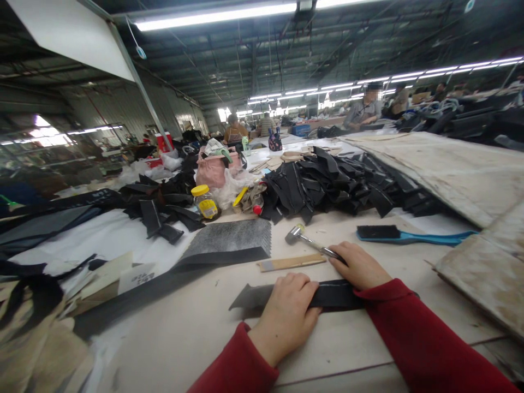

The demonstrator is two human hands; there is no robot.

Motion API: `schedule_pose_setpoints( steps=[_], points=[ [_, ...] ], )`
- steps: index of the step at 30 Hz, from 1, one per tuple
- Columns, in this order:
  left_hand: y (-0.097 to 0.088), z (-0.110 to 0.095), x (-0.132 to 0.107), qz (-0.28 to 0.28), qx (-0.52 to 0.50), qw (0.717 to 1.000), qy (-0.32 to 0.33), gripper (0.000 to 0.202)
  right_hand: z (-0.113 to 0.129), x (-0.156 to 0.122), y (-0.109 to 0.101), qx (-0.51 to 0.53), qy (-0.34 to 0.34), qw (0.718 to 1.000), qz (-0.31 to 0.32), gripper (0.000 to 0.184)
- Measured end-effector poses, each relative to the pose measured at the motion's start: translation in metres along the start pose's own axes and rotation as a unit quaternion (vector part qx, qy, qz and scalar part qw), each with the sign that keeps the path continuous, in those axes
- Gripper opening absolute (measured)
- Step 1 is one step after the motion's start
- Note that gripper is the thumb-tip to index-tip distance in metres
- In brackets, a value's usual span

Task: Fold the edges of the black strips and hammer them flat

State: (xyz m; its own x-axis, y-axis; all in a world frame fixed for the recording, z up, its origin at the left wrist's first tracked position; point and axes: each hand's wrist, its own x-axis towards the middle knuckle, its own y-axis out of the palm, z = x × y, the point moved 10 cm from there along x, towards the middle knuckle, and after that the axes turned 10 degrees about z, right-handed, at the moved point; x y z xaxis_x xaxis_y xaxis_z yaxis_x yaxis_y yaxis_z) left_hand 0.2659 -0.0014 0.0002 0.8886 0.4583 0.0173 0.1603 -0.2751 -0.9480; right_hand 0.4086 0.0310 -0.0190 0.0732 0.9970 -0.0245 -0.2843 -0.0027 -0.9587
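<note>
A long black strip [338, 295] of leather-like material lies across the pale table in front of me. My left hand [290, 308] is over its left half, fingers curled across the far edge and thumb at the near side. My right hand [360, 265] is closed around the dark handle of a small hammer [309, 240]. The hammer's metal head rests on the table, pointing away to the left. Part of the strip's right end is hidden under my right wrist and sleeve. Just beyond the strip lies a flat wooden stick [291, 262], near the hammer handle.
A blue brush [421, 237] with black bristles lies to the right, beside stacked boards [458, 169]. Black cut pieces [323, 183] are heaped behind. A yellow-lidded jar [206, 203], a pink bag [213, 169] and a grey textured sheet [229, 238] are on the left. Co-workers sit farther back.
</note>
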Motion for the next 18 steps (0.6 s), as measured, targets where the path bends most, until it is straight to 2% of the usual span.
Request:
schedule_pose_setpoints(
  steps=[18],
  points=[
    [-0.0015,-0.0010,-0.0005,-0.004,-0.003,1.000,-0.001,0.024,-0.0049,0.0030,0.0042,-0.001,-0.011,1.000,-0.004,0.031]
  ],
)
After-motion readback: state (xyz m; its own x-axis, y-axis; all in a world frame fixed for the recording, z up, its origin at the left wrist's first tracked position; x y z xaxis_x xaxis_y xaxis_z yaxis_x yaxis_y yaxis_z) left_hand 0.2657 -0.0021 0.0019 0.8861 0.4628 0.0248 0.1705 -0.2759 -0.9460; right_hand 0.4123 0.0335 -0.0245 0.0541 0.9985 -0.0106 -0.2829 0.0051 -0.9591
